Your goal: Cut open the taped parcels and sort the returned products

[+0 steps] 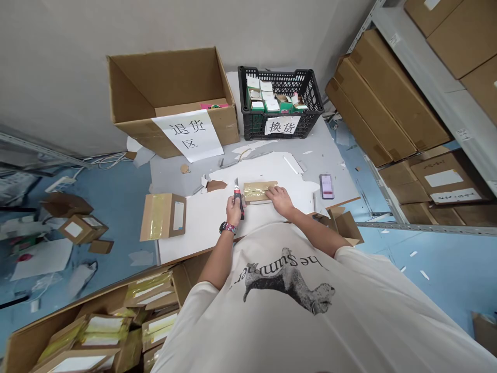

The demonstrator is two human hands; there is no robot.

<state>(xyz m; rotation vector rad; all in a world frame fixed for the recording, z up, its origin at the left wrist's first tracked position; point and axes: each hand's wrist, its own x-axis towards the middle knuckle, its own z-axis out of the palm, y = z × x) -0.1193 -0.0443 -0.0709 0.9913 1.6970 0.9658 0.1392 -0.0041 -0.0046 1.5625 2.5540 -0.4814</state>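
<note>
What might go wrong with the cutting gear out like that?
The left hand holds a cutter close to the taped box, where the right hand rests; a slip might nick that hand.

The open-topped basket isn't nearby, but the carton at the table's left edge could get knocked off.

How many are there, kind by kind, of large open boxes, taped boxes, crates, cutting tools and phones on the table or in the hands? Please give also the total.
Large open box: 1
Taped boxes: 2
Black crate: 1
Cutter, in the left hand: 1
Phone: 1
Total: 6
</note>
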